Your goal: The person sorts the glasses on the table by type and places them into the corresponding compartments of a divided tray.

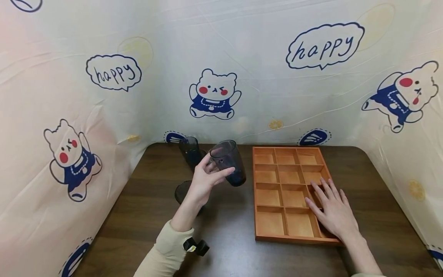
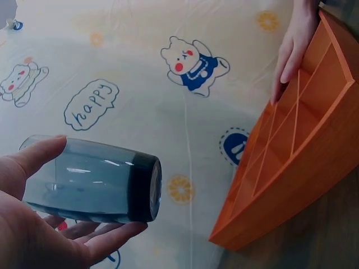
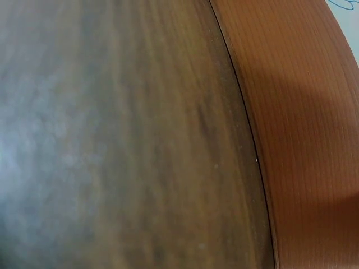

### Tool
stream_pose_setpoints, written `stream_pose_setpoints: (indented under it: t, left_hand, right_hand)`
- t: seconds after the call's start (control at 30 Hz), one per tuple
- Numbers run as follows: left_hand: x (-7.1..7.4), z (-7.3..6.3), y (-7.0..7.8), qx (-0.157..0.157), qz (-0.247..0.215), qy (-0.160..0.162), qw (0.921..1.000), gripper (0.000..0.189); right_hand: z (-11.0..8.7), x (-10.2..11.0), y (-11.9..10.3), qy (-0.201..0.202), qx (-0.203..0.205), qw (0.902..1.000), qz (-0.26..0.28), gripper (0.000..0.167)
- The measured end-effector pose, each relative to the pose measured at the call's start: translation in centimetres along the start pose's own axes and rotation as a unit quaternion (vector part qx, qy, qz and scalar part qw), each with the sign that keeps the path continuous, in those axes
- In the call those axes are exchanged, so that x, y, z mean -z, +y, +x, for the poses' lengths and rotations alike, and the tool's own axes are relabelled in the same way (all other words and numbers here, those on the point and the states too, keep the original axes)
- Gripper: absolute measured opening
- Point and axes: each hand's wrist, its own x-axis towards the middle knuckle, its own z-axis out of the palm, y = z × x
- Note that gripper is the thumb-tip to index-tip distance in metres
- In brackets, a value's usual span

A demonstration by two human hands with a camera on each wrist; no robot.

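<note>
1. Front-left: I have one dark tumbler point(image 1: 180, 193) on the table point(image 1: 138, 215), partly hidden by the left wrist.
2. Rear-left: a second tumbler, the rear tumbler point(image 1: 190, 151), stands beyond the left hand point(image 1: 203, 179).
3. Left hand: grasping; thumb on one side of the held tumbler point(image 1: 229, 157), fingers along the other.
4. Held tumbler: located between the rear tumbler and the tray, tilted, its mouth up-left and its thick base down-right. I judge it rigid, smooth, moderately light but base-heavy, slippery if damp, and breakable if knocked. Recommended hold: opposed thumb and fingers around the lower wall, near the base; avoid squeezing the rim.
5. Tray point(image 1: 255, 192): wooden, divided into compartments, lying flat; I judge it stiff, best taken by its outer walls.
6. Right hand point(image 1: 333, 213): relaxed, fingers extended over the tray's right-hand column; I see nothing gripped.
</note>
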Motion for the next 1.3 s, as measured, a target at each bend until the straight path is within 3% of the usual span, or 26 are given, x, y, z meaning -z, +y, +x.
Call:
stream_pose_setpoints:
  t: [0.23,0.53,1.07,1.3]
  left_hand:
    - [-0.6,1.0,-1.3,-0.002,0.002,0.015,0.9999,0.066]
    - [-2.0,2.8,-2.8,0.02,-0.001,0.048,0.9987,0.07]
    - [-3.5,5.3,-4.7,0.047,-0.009,0.059,0.9971,0.07]
    - [-4.2,7.3,-5.5,0.051,-0.013,0.068,0.9963,0.076]
  right_hand:
    - [0.0,0.1,0.0,-0.004,-0.003,1.0,-0.003,0.077]
    - [0.0,0.0,0.1,-0.005,-0.005,1.0,-0.003,0.077]
    - [0.0,-0.1,0.1,0.004,-0.002,1.0,-0.001,0.077]
    - [0.0,0.0,0.1,0.002,-0.004,1.0,-0.004,0.078]
